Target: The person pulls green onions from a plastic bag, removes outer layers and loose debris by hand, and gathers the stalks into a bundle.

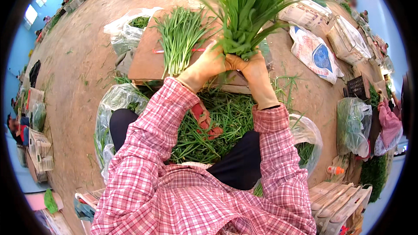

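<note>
Both my hands wear pale yellow-orange gloves and are raised over the near edge of a low brown board (146, 63). Between them stands a bunch of long green chives (250, 15), leaves fanning up and away. My left hand (213, 63) is closed round its lower left side, and my right hand (254, 68) grips the right side; the stalk ends are hidden. A second bunch of chives (179, 39) lies on the board, left of my hands, across a thin red strip (159, 52). Beneath my forearms, between my knees, is a heap of loose green leaves (230, 113) with a red cloth-like piece (204, 122) on it.
Clear plastic bags of greens flank me: one bag (115, 104) by my left knee, another bag (311, 135) at right. A further bag (126, 32) stands beyond the board. White sacks (313, 54), crates (344, 204) and an orange bottle (335, 170) lie to the right. Other people work along the walls.
</note>
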Action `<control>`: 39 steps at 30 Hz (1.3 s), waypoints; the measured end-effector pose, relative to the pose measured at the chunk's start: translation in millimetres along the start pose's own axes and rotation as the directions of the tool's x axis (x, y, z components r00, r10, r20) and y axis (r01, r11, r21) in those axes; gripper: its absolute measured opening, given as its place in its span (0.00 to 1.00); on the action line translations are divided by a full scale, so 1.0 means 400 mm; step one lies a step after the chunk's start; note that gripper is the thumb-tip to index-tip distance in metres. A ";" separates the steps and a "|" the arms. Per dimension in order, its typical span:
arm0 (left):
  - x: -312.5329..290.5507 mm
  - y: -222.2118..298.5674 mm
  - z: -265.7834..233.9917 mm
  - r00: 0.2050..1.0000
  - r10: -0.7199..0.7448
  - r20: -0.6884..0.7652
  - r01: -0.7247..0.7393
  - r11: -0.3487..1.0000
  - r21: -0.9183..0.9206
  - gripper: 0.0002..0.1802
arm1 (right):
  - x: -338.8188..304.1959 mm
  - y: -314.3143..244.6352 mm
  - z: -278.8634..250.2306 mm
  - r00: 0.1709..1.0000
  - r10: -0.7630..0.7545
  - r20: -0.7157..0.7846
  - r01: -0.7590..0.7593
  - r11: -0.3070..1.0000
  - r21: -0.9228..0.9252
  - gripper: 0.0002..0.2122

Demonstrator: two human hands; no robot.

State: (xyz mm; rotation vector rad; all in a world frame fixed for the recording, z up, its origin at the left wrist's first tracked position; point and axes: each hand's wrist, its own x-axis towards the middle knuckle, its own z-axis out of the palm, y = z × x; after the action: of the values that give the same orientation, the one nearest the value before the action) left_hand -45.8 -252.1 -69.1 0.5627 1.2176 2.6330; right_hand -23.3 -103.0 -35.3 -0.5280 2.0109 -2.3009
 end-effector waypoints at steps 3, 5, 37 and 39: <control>-0.001 0.007 0.008 0.968 -0.240 0.075 0.221 0.671 -0.707 0.20 | 0.034 0.055 -0.001 0.997 -0.077 -0.032 0.075 0.996 -0.044 0.23; 0.008 -0.008 -0.024 0.970 -0.238 0.060 0.198 0.620 -0.759 0.20 | 0.027 0.030 0.027 0.998 -0.037 -0.049 0.036 0.999 -0.021 0.19; -0.497 0.120 -0.036 0.865 0.159 -0.477 -0.307 0.918 -0.251 0.15 | -0.347 0.062 0.105 0.988 0.151 -0.037 -0.134 0.947 0.293 0.06; -0.515 0.155 -0.081 0.829 0.224 -0.513 -0.379 0.899 -0.221 0.13 | -0.361 0.082 0.014 0.965 0.251 -0.078 -0.235 0.957 0.171 0.06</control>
State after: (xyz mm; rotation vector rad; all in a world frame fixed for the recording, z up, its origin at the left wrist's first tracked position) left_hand 128.0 -380.7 -94.3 0.0425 0.8160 3.2912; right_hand 108.1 -77.4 -99.1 -0.1487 1.7892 -2.3478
